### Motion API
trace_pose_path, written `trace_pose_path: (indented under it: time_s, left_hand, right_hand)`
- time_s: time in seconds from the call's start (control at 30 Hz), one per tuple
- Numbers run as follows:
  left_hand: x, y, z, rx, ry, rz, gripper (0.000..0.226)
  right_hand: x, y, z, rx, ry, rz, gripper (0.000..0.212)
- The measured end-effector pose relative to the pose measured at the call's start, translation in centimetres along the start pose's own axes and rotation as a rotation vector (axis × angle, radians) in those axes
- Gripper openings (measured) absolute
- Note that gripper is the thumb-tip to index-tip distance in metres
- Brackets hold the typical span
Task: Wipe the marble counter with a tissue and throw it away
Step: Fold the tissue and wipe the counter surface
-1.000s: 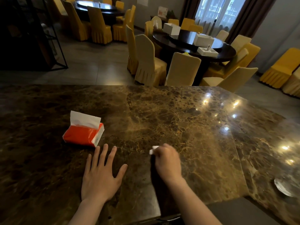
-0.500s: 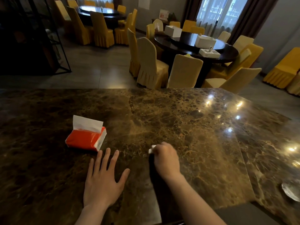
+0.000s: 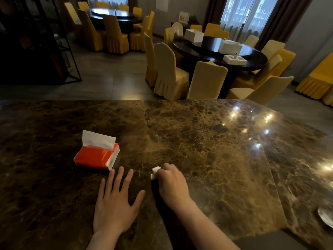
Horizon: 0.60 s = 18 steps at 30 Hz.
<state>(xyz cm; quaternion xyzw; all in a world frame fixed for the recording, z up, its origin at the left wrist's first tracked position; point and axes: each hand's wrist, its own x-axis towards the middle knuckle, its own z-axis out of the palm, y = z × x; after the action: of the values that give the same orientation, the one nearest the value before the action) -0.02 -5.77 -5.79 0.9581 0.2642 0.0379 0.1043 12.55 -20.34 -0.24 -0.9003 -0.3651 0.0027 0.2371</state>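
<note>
Nearest, at the bottom edge: two bare forearms reaching in over the dark brown marble tabletop [image 3: 207,141]. On the left, the left hand [image 3: 115,204], opened flat, palm down, fingers spread, resting on the stone and gripping nothing. Just to its right, the right hand [image 3: 173,184], curled into a fist around a crumpled white tissue [image 3: 155,171], knuckles up, pressed down against the marble; only a small wad poking out past the fingers on the left side. A little further and to the left, just beyond the left fingertips: a red tissue pack [image 3: 96,156] lying flat, one white sheet standing up out of its top. Far right, at the frame's edge, a pale dish [image 3: 326,216], only partly visible. Further still, ceiling-light reflections on the polished stone. Beyond the tabletop's far edge: grey floor, a round dark dining table [image 3: 216,51] ringed by yellow-covered chairs [image 3: 169,69], white boxes on top, and curtained windows behind.
</note>
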Motion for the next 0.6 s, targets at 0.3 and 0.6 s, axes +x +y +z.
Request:
trace_pose_path:
  time_s: [0.3,0.6]
  left_hand:
    - [-0.1,0.1,-0.2,-0.009,0.0,-0.001,0.088]
    - [-0.2,0.0,-0.3,0.0,-0.025,0.001,0.089]
  right_hand:
    - [-1.3,4.9,-2.4,-0.103,0.181,0.41,0.022]
    - [-4.5,6.7,-3.6,-0.095,0.136,0.356,0.016]
